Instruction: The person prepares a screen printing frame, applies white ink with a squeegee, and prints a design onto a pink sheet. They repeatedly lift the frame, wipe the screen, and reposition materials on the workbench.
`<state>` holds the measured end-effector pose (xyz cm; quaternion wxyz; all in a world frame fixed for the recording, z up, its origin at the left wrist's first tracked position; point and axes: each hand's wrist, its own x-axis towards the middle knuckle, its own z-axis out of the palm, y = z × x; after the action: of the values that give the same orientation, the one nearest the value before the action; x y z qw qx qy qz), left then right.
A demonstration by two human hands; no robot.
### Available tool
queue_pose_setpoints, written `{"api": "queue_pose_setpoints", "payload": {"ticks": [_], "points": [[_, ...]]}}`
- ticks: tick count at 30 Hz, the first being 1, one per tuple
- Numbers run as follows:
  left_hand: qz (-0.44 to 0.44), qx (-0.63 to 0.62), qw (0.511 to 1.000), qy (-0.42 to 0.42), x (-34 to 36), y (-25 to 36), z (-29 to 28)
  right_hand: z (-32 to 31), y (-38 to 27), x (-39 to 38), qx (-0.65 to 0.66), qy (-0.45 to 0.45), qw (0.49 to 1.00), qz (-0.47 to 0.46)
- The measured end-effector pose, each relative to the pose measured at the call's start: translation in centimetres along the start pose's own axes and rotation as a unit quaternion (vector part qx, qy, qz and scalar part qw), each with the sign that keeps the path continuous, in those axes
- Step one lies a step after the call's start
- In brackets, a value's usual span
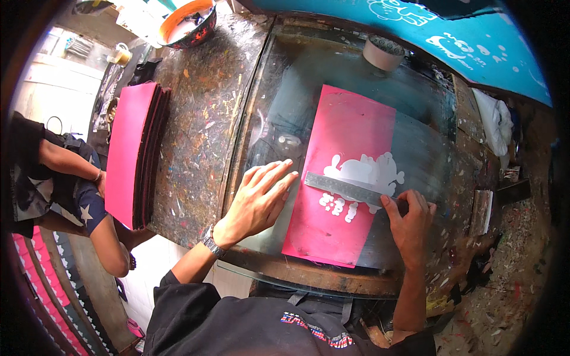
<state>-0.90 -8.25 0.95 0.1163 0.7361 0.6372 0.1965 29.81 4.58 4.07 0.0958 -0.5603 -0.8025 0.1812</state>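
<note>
A pink sheet (350,124) lies slanted on a dark glass-topped table. White cartoon-like shapes (362,171) show on its middle, with smaller white pieces (337,206) below them. Across these shapes lies a steel ruler (341,187), tilted down to the right. My right hand (409,222) grips the ruler's right end, thumb on top and fingers bent around it. Just left of the sheet is my left hand (258,199), fingers stretched out and holding nothing; whether it touches the glass I cannot tell. A metal watch (212,242) circles my left wrist.
A roll of tape (383,53) stands at the glass's far edge. Stacked pink sheets (130,154) sit on the paint-spattered table at left, beside another person's arm (68,157). An orange-lined bowl (187,24) is at the far left. Scraps (510,267) litter the right side.
</note>
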Motion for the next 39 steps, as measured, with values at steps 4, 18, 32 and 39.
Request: {"api": "queue_pose_setpoints", "payload": {"ticks": [4, 18, 32, 39], "points": [[0.003, 0.025, 1.0, -0.003, 0.52, -0.29, 0.07, 0.08, -0.52, -0.02, -0.022, 0.005, 1.0, -0.011], [0.001, 0.037, 0.999, -0.007, 0.59, -0.43, 0.3, -0.04, -0.98, 0.0, -0.048, -0.033, 0.998, -0.006], [0.001, 0.021, 1.0, -0.005, 0.57, -0.52, 0.19, 0.67, -0.3, -0.07, -0.041, -0.04, 0.998, 0.006], [-0.007, 0.009, 1.0, -0.009, 0.63, -0.51, 0.15, 0.73, -0.2, 0.32, -0.047, -0.035, 0.998, -0.014]]}}
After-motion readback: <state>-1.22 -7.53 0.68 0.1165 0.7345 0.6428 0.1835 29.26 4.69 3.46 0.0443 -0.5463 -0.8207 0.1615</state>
